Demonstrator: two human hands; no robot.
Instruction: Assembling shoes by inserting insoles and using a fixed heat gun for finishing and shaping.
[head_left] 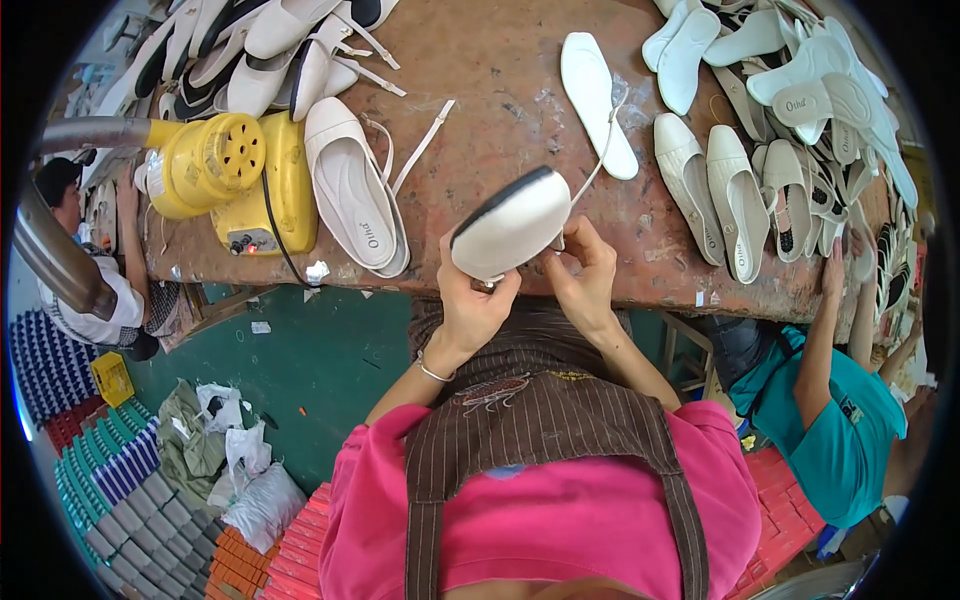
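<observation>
A cream slingback shoe (520,225) with a dark sole edge is held up, toe toward me, over the table's front edge. My left hand (475,305) grips it from below on the left. Close to its right side, my right hand (582,272) pinches the thin strap, which loops up behind the shoe; the fingertips are partly hidden. Left of my hands, a pair of cream slingback shoes (347,190) lies stacked, with a loose strap (425,145) sticking out. Beyond the held shoe rests a white insole (598,100).
A yellow blower machine (215,165) stands at left on the brown worktable (470,80). Piles of cream shoes (280,50) and white insoles (830,80) fill the far corners. Co-workers sit at left (100,290) and right (830,420). Plastic bags (250,460) lie on the floor.
</observation>
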